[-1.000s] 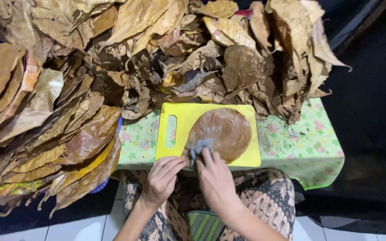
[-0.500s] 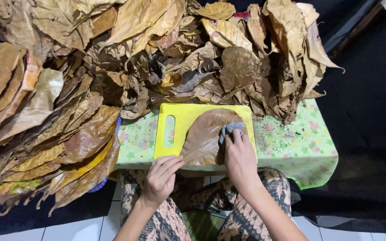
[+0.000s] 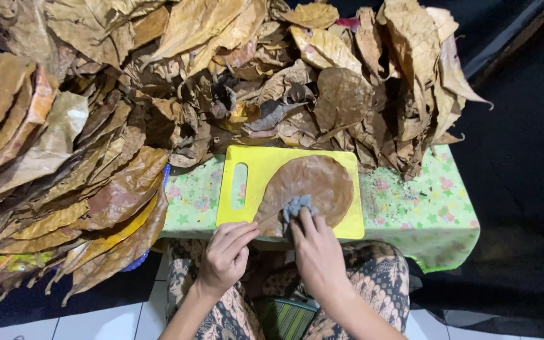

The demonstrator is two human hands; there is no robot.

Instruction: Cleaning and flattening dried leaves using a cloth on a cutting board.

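A yellow board [image 3: 256, 170] with a handle slot lies on a low table [image 3: 423, 214] covered in a green flowered cloth. On the board's right part a large round brown leaf [image 3: 313, 189] lies flat, covering most of that half and reaching down to the near edge of the board.

The right hand [image 3: 316, 252] comes up over the board's near edge and presses a small grey rag [image 3: 297, 206] onto the lower part of the leaf; its fingers are bunched narrow on the rag, fingertips down, so it holds the rag against the leaf. The left hand [image 3: 228, 252] sits at the board's near edge, left of the right hand, fingers close together and curled lightly, the tips touching the lower left edge of the leaf where it meets the board. It grips nothing that can be seen.

Beyond the far edge of the board a big heap of dry, crumpled brown leaves [image 3: 272, 75] is piled across the table. Left of the board a stack of flatter leaves [image 3: 64, 208] fans out, well past the table's end. Below the board the person's patterned lap [image 3: 379, 283] shows, over white floor tiles [image 3: 96, 324]
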